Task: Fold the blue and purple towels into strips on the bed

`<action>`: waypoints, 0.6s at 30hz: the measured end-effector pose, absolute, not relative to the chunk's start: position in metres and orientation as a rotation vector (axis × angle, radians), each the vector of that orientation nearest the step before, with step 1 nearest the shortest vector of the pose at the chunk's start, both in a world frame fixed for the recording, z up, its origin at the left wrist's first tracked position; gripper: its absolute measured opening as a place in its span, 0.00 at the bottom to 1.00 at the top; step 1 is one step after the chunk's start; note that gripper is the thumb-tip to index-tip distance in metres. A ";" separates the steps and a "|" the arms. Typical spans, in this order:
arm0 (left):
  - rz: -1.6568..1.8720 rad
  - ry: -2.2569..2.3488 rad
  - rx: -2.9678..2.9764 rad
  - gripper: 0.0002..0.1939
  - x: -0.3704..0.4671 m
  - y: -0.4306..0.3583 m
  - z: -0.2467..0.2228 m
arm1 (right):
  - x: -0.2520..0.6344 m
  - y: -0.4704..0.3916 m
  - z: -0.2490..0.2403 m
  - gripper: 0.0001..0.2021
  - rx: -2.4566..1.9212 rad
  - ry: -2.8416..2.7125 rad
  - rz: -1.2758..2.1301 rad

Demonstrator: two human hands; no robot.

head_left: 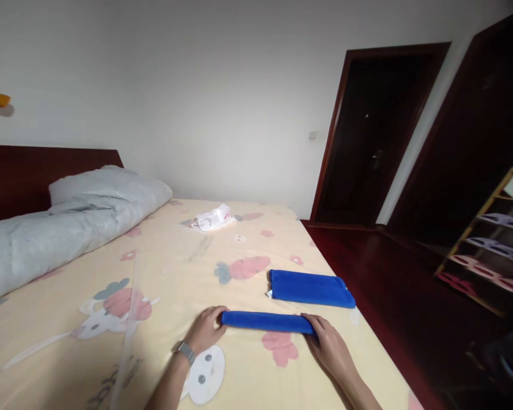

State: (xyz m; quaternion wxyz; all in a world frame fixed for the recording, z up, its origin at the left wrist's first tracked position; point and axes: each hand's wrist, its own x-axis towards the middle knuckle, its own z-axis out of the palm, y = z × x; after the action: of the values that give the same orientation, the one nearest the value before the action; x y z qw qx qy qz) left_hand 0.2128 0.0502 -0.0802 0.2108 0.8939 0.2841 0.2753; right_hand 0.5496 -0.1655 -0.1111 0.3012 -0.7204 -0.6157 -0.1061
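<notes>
Between my two hands a narrow blue folded cloth [265, 322], towel-like, lies across the bed sheet. My left hand [207, 329] has its fingers and thumb closed around the left end; a watch sits on that wrist. At the other end my right hand [325, 339] grips the cloth, its thumb hidden underneath or behind. Just beyond, a wider blue folded cloth [310, 288] with a small white tag at its left corner rests flat near the bed's right edge, touched by neither hand.
A crumpled white plastic bag [214, 218] sits farther back on the patterned bed sheet [188, 273]. Along the left lies a grey quilt [89, 208] by the dark headboard [17, 173]. To the right are a dark door [380, 136] and a shoe rack [474, 233] with several shoes.
</notes>
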 end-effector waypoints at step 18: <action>0.909 0.546 2.813 0.28 0.433 0.082 -0.081 | 0.736 -0.127 -0.117 0.29 -2.173 -1.059 -0.420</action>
State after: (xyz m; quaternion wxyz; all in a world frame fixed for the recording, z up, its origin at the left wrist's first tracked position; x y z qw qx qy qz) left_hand 0.4330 0.0820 -0.0806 0.0675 0.9336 0.1812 0.3015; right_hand 0.7364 -0.1265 -0.1171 0.3374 -0.8338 -0.4062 -0.1613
